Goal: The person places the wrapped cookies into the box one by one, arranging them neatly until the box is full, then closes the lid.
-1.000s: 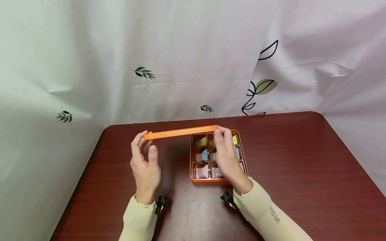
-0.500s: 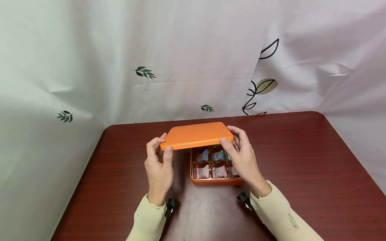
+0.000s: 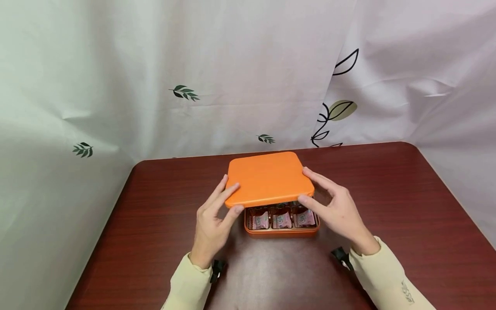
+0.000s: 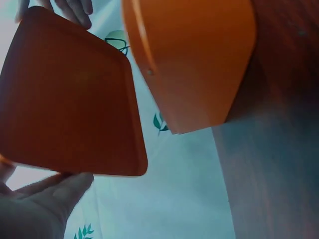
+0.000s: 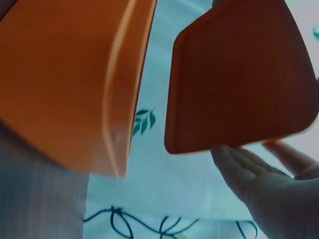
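An orange, round-cornered lid [image 3: 269, 178] is held between both hands, tilted over an orange box [image 3: 281, 234]. My left hand [image 3: 215, 221] grips the lid's left edge, thumb at the near corner and fingers along the side. At the opposite edge, my right hand [image 3: 341, 209] pinches it between thumb and fingers. Pink-wrapped candies [image 3: 282, 220] show in the box's front compartments; the lid hides the rear rows. Both wrist views look up at the lid's underside [image 4: 75, 94] [image 5: 239, 84], with a gap between it and the box wall [image 4: 199, 64] [image 5: 60, 84].
The box stands on a dark red wooden table [image 3: 155, 224], towards its middle. Behind and beside the table hangs a pale curtain [image 3: 232, 64] with leaf prints. Black straps [image 3: 218, 270] are worn at the wrists over light sleeves [image 3: 190, 282].
Both hands have carried the lid rightward and down over the box, turning it from edge-on to top side showing. The lid now covers all but the box's front row.
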{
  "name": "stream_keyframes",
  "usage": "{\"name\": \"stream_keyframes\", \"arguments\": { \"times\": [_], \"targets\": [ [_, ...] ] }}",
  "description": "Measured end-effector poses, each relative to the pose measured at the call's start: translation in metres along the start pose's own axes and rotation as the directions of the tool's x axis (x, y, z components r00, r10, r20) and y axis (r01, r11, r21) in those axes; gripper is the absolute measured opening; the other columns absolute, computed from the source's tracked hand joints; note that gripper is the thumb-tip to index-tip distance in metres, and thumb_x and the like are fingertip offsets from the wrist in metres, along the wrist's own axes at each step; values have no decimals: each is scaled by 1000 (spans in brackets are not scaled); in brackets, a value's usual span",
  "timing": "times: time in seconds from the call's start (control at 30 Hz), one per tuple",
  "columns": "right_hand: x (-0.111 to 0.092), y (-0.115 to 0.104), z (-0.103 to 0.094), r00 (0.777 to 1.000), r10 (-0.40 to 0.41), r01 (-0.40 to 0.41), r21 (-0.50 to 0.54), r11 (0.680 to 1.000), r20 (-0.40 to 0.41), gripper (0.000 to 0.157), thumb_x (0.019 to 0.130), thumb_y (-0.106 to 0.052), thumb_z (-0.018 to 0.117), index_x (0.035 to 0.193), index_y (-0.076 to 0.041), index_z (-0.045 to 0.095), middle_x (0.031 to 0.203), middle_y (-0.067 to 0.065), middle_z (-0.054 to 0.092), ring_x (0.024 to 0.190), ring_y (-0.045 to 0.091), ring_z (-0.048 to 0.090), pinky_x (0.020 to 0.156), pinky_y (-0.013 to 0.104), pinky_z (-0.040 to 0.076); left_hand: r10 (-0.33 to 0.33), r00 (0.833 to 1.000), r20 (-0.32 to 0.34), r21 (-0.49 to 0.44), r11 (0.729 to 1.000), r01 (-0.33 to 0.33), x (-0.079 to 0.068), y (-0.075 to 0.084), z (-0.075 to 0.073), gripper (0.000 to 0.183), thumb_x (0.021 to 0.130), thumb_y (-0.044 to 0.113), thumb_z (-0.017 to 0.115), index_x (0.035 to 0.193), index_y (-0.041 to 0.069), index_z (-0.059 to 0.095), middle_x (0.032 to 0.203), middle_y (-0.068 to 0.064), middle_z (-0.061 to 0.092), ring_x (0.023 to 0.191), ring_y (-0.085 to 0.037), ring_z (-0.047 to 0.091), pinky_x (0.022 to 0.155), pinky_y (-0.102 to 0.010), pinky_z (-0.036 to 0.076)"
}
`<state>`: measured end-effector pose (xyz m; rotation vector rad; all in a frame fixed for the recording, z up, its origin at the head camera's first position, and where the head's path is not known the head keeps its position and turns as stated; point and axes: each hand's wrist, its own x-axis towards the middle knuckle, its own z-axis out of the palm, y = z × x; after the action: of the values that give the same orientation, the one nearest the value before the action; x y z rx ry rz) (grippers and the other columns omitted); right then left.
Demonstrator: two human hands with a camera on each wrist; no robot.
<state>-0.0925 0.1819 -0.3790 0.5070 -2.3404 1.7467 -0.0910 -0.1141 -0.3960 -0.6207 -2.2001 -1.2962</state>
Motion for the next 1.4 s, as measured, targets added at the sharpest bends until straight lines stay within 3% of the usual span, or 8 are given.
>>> {"name": "stream_keyframes", "arguments": {
  "times": [0.2,0.33,0.53,0.6,0.77,0.9,1.4],
  "targets": [
    [-8,8,-9,999,-4,11,-137,991,54,60,86,-13,82,142,-12,59,154,7,46,138,18,46,105,16,37,51,991,126,41,998,-57,-6,-5,1,53,90,35,73,136,10,66,152,-13,48,138,-31,46,110,-25,37],
    [-14,13,-12,997,3,18,-270,963,79,64,82,-23,86,140,-10,60,154,8,46,137,27,48,102,9,35,93,973,213,81,990,-113,-10,-8,4,54,94,32,68,140,6,60,154,-15,45,144,-35,36,113,-30,34],
    [-22,18,-12,996,-13,46,-405,913,84,68,78,-32,89,137,-10,63,152,10,48,134,32,51,100,7,32,142,952,271,113,977,-178,-18,-11,12,50,96,24,66,141,3,58,153,-17,45,145,-42,32,112,-37,36],
    [-24,20,-12,997,-11,45,-439,898,80,69,76,-32,90,136,-10,64,151,11,49,132,32,53,102,14,38,161,945,283,120,972,-202,-20,-12,15,49,97,23,66,140,2,59,153,-18,45,144,-44,32,109,-40,39],
    [-28,22,-9,995,30,20,-475,880,97,70,74,-26,91,136,-6,63,151,16,49,131,35,53,97,47,48,193,930,313,135,960,-245,-23,-13,21,48,95,19,70,138,0,61,152,-20,45,143,-48,31,104,-47,44],
    [-31,22,-8,991,56,10,-493,870,119,70,74,-22,91,136,-2,63,150,20,48,131,39,52,96,53,47,176,921,347,142,961,-237,-27,-14,23,47,94,18,70,137,1,61,154,-19,44,144,-48,29,105,-47,44],
    [-37,32,-6,984,61,37,-531,847,165,67,72,-17,92,132,-1,65,150,22,47,128,39,55,96,54,48,54,900,433,187,971,-148,-31,-10,23,41,92,19,73,131,6,68,152,-17,46,144,-43,31,107,-44,42]
  ]
}}
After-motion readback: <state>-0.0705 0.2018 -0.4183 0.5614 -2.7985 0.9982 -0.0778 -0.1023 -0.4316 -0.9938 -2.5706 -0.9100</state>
